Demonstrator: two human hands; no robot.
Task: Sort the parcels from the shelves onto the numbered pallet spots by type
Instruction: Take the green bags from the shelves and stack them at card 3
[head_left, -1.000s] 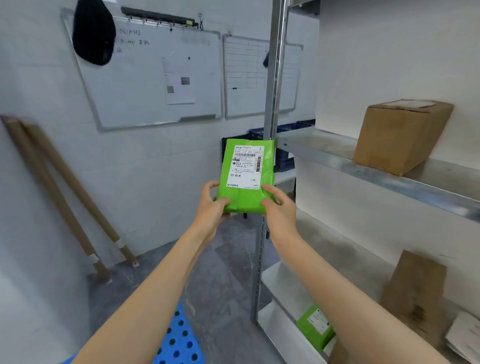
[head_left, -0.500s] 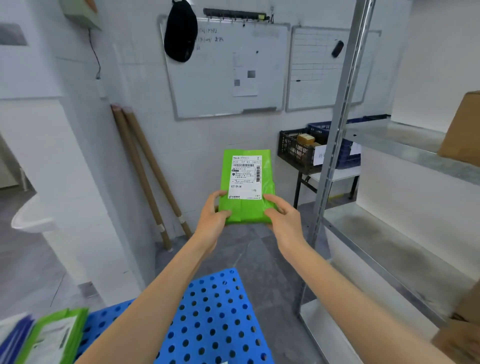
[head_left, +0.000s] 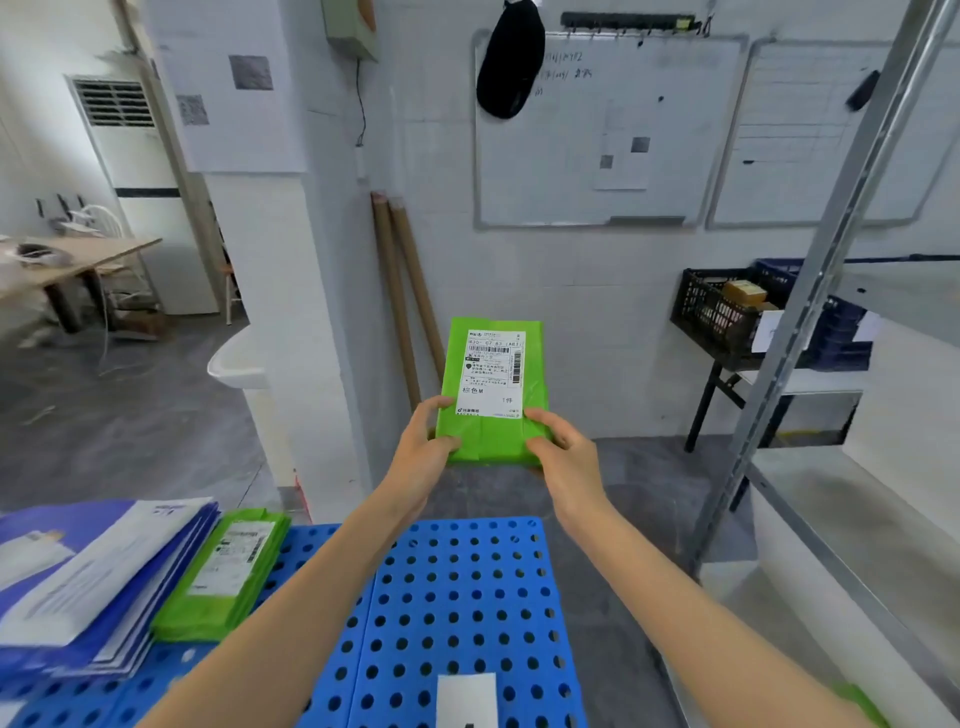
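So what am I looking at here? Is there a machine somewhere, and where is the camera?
There is no machine here: a person is sorting parcels by hand. The single picture comes from a wide-angle camera worn on the person's head, looking forward and down, so the two forearms reach out from the bottom edge. The left hand and right hand together grip the lower end of a green parcel with a white shipping label, held up in the air. Below lies a blue pallet full of round holes. On its left part sit a stack of green parcels and, beside it, a stack of blue-and-white mailers. A white card lies at the pallet's near edge, its number cut off. A metal shelf frame stands on the right.
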